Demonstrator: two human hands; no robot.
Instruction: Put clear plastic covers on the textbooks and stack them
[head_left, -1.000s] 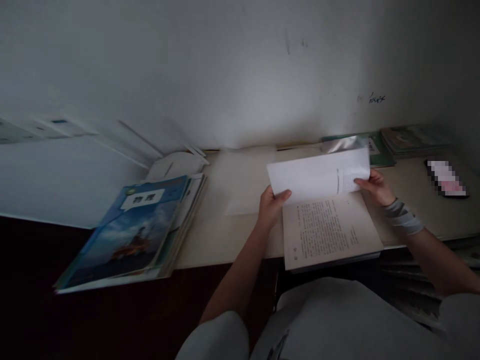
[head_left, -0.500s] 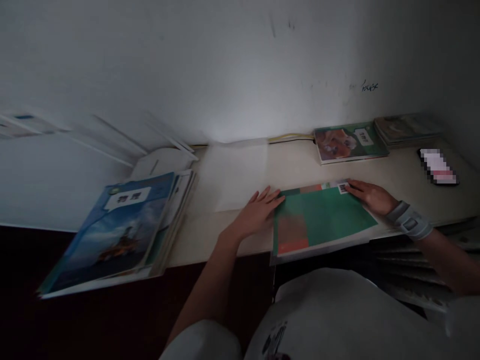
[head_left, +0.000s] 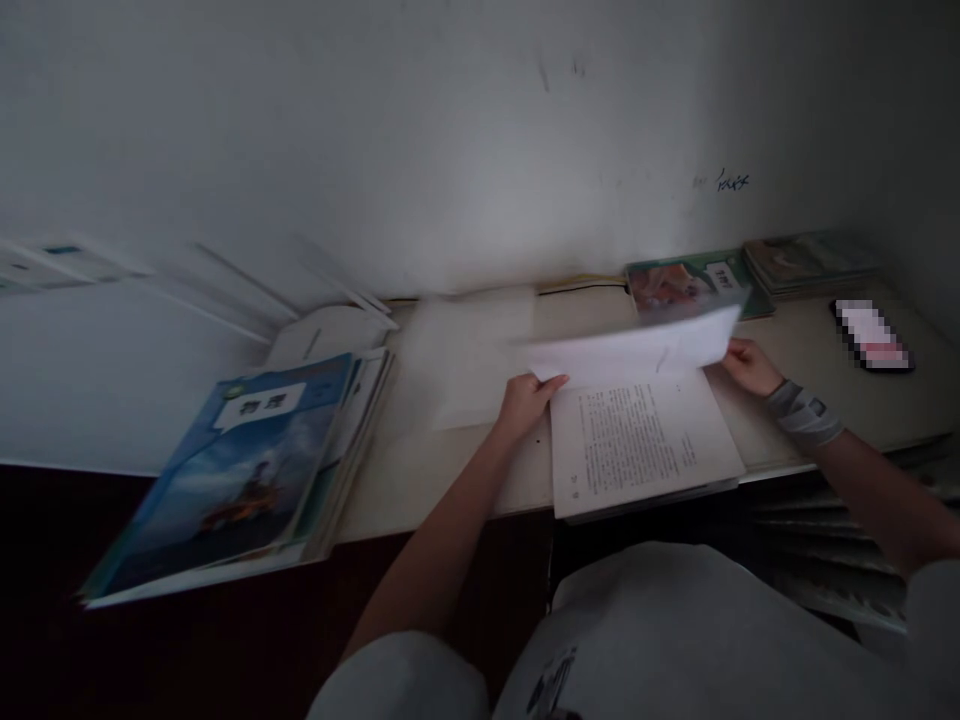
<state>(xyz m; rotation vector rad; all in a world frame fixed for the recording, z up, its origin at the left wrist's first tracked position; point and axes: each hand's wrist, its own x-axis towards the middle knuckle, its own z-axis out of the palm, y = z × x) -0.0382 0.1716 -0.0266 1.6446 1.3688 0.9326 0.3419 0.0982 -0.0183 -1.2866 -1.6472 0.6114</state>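
Note:
A printed book (head_left: 645, 440) lies open in front of me at the front edge of the desk, its text page facing up. Its raised cover or leaves (head_left: 622, 355) stand up and away from me, slightly blurred, with a white inner side showing. At their left lower corner, my left hand (head_left: 525, 405) is closed, thumb over the paper. My right hand (head_left: 752, 368) pinches the opposite corner; a grey band (head_left: 804, 410) circles that wrist. The green outer cover is hidden from view.
To the left, a stack of books topped by a blue textbook (head_left: 240, 470) overhangs the desk (head_left: 442, 470). At the back right lie a green textbook (head_left: 660, 285), another book pile (head_left: 810, 262) and a phone (head_left: 872, 335). A white wall (head_left: 465, 150) rises behind.
The green book was closed with both hands resting flat at its edges. Now its cover or leaves are lifted away from me, and both hands have closed on them.

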